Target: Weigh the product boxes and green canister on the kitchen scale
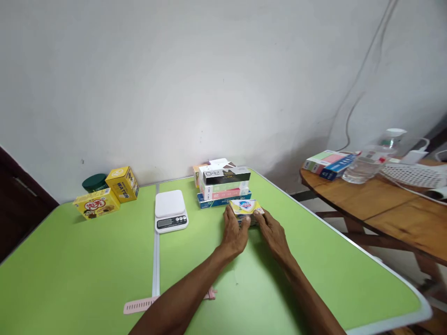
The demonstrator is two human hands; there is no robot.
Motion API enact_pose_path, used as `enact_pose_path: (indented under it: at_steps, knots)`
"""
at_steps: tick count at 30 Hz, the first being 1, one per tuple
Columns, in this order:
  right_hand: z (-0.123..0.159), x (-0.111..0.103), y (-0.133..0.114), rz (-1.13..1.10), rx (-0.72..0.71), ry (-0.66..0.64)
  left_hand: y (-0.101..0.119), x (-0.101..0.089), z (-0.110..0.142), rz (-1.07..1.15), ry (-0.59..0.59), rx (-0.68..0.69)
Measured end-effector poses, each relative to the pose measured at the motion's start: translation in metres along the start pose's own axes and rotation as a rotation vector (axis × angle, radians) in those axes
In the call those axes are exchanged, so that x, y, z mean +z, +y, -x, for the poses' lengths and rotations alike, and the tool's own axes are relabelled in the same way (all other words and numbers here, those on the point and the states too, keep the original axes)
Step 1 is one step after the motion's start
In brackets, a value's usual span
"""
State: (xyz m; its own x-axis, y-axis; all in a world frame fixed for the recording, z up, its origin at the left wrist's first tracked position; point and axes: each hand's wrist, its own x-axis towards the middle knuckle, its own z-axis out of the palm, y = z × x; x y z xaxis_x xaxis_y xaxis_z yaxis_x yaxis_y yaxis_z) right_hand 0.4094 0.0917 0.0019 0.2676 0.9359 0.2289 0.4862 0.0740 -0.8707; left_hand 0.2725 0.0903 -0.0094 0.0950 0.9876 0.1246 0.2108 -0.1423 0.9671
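Note:
A yellow-and-white soap box (246, 205) with a blue-and-red shield logo is between my two hands on the green table. My left hand (234, 232) is closed against its left side, thumb at the front. On the opposite side, my right hand (274, 230) grips the right end with bent fingers. The box's lower front is dark and partly covered by my fingers. Just behind stands a stack of cartons: a black-and-white box (226, 176) on top, a pink-and-green box (226, 191) under it, and a blue box (209, 203) at the bottom.
Left of my hands sits a white kitchen scale (170, 204). Farther left are a yellow snack box (96, 204), a yellow cube box (122, 184) and a dark green lid (95, 181). A pink strap (139, 305) lies in front. A wooden table (349, 200) at right bears a water bottle (370, 160).

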Motion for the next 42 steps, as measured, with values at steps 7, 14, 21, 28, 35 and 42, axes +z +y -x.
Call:
enact_pose_path:
  at_steps: [7,14,21,28,35,42]
  knots:
    - [-0.025,0.012,0.016,-0.019,0.026,0.068,0.006,0.004,-0.021,-0.046,-0.065,-0.102]
    - [0.009,0.012,-0.001,0.114,0.033,0.322,-0.010,-0.095,0.045,-0.111,-0.023,0.116]
    - [0.078,0.115,-0.095,-0.082,-0.460,0.084,-0.074,-0.295,0.098,-0.300,0.789,0.035]
    - [0.131,0.321,-0.189,-0.401,-0.275,-0.732,-0.103,-0.435,0.101,-0.263,1.134,-0.219]
    - [0.118,0.433,-0.228,-0.440,-0.139,-0.692,-0.123,-0.473,0.078,-0.245,1.111,-0.153]
    - [0.110,0.442,-0.244,-0.453,-0.171,-0.720,-0.127,-0.481,0.072,-0.270,1.103,-0.124]
